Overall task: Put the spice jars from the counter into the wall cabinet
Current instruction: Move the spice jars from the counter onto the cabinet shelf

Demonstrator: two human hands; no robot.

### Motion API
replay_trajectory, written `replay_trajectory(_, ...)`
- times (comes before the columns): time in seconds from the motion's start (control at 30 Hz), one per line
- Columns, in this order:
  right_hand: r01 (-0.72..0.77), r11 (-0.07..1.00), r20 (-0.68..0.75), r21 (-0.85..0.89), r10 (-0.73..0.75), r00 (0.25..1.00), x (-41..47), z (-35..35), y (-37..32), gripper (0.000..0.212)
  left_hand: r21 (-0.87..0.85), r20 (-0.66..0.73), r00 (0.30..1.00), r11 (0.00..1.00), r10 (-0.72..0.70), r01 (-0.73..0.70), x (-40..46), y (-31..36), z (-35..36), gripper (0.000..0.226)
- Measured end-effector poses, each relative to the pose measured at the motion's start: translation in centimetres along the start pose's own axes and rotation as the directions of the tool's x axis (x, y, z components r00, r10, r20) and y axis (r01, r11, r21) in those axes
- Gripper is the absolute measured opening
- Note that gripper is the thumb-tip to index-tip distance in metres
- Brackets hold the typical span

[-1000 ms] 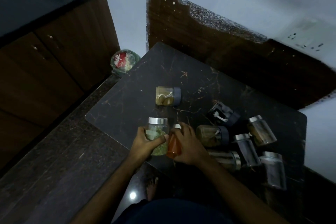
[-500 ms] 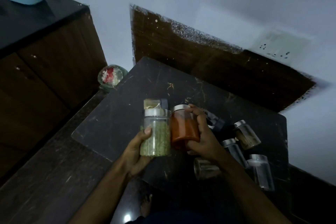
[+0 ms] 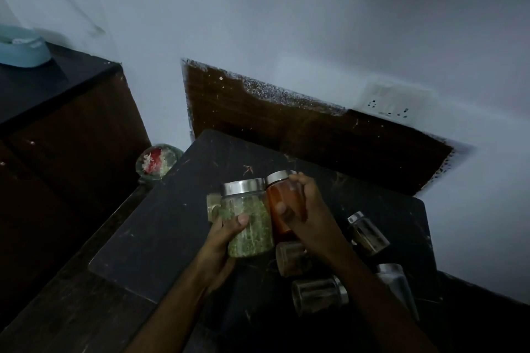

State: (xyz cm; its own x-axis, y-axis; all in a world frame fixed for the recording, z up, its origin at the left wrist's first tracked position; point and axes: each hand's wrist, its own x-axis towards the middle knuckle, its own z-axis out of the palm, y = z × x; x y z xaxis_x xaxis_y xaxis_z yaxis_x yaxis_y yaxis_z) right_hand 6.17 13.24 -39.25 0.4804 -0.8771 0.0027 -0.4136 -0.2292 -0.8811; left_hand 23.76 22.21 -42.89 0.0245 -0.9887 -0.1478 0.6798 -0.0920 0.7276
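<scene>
left hand (image 3: 220, 241) grips green jar (image 3: 248, 222) | right hand (image 3: 309, 218) grips red jar (image 3: 282, 203) | 5 jars on counter (image 3: 160, 235)

Both forearms are bare to the left hand (image 3: 220, 241) and right hand (image 3: 308, 216), with no sleeves.

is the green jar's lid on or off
On. The green jar in the left hand has its metal lid seated on top, covering the mouth. How tightly it is screwed cannot be told.
</scene>
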Motion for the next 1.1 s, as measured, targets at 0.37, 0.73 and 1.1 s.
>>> replay_trajectory(0.37,0.084,0.709,-0.162,0.700,0.043,0.986,0.5,-4.0,-0.2,0.063,-0.202,0.110,0.990,0.977,0.087,-0.063,1.3,1.8,2.8,0.085)
replay_trajectory(0.73,0.087,0.637,-0.152,0.766,0.048,0.987,0.7,-4.4,0.2,0.065,-0.157,0.252,0.967,0.987,0.016,0.025,1.6,1.8,5.0,0.061)
replay_trajectory(1.1,-0.083,0.928,-0.033,0.364,0.102,0.994,0.2,-7.7,-1.4,0.091,-0.036,0.162,0.987,0.999,0.024,-0.018,2.0,1.7,5.3,0.082)
